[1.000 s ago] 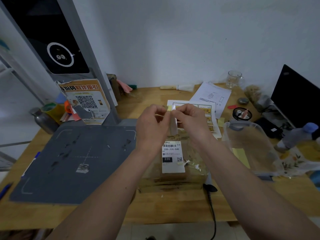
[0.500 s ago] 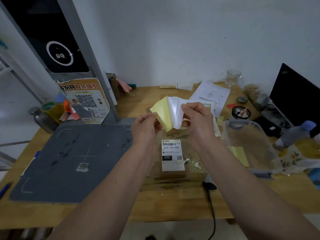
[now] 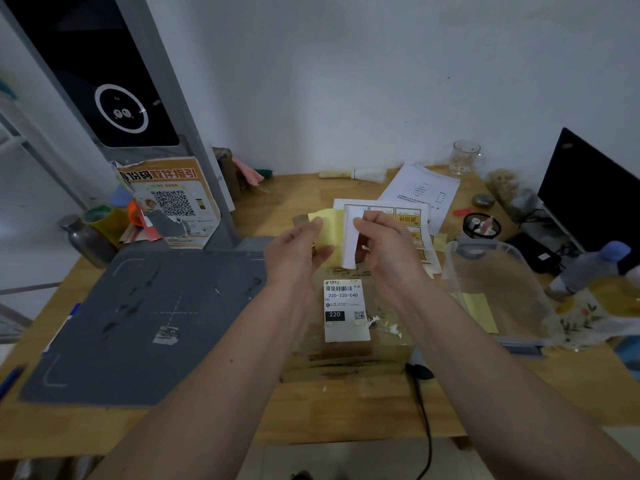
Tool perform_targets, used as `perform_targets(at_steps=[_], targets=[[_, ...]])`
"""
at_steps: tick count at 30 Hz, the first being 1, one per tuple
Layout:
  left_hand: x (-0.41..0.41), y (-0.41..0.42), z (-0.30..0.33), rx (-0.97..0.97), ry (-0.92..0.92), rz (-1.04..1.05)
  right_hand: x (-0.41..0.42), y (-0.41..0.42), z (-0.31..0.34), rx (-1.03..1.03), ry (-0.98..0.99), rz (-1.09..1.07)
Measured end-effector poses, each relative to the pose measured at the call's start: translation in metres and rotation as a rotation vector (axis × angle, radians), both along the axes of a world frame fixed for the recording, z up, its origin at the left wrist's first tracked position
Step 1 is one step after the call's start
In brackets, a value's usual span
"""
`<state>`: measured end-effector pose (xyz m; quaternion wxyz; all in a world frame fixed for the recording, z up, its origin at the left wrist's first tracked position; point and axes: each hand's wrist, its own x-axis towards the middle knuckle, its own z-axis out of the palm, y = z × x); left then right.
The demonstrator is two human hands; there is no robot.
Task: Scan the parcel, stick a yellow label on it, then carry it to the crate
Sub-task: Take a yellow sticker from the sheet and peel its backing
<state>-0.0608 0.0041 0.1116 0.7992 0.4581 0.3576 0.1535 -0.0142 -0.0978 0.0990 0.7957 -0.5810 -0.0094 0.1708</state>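
Head view: left hand (image 3: 298,249) pinches yellow label (image 3: 327,225), right hand (image 3: 388,249) pinches white backing (image 3: 351,237), both raised above parcel (image 3: 346,323), hands close together, peeling. Parcel lies flat on wooden surface (image 3: 311,410), just right of grey scan mat (image 3: 138,323), shipping slip (image 3: 346,310) face up. Label not yet stuck on. Sticking and carry remain. Crate (image 3: 502,289), clear plastic, sits just right of parcel.

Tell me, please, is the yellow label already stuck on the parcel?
No. The yellow label is held above the parcel, between left hand and right hand.
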Motion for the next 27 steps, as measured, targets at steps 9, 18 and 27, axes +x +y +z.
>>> perform_targets(at_steps=[9,18,27], targets=[[0.009,0.011,-0.002,-0.118,0.018,0.069,0.004,-0.007,-0.002,0.047,-0.033,-0.148],[0.014,0.000,-0.003,-0.391,-0.030,0.122,0.008,-0.012,0.000,0.168,0.007,-0.317],[0.023,-0.018,-0.004,-0.538,-0.009,0.148,0.016,-0.026,-0.002,0.438,0.214,-0.422]])
